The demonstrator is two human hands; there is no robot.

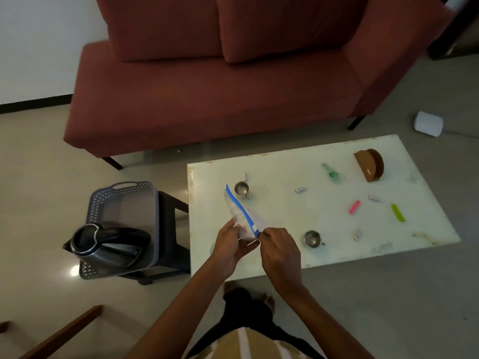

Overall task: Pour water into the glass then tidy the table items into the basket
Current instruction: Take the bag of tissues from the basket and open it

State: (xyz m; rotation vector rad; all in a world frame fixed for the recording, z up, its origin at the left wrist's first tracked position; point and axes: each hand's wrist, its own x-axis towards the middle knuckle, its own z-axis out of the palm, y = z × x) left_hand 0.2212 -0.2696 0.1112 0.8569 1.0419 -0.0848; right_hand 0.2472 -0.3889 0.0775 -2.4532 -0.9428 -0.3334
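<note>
Both hands are on a clear zip bag (239, 213) with a blue seal strip, held up over the near-left part of the table (285, 161). The left hand (233, 244) is curled round the bag's near end, and the right hand (278, 251) pinches the near end of the blue strip with thumb and fingertips, probably to run it closed. The basket (124, 187) sits left of the table on a dark stool (172, 229). A black kettle (108, 244) lies on the basket's near end. No glass clearly visible; there's a faint round shape just left of the left wrist, can't tell what it is. With the kettle already in the basket, the pour is likely done and tidying is at an early stage. Still out on the table:
- two metal cups, far-left (241, 189) and near-centre (312, 238)
- green scoop (329, 171)
- brown holder (368, 164) at the far right
- pink clip (354, 207)
- green clip (398, 213)
- three small pale bits (300, 189), too small to identify

The bag itself has yet to go in, so most of the clearing is left.
</note>
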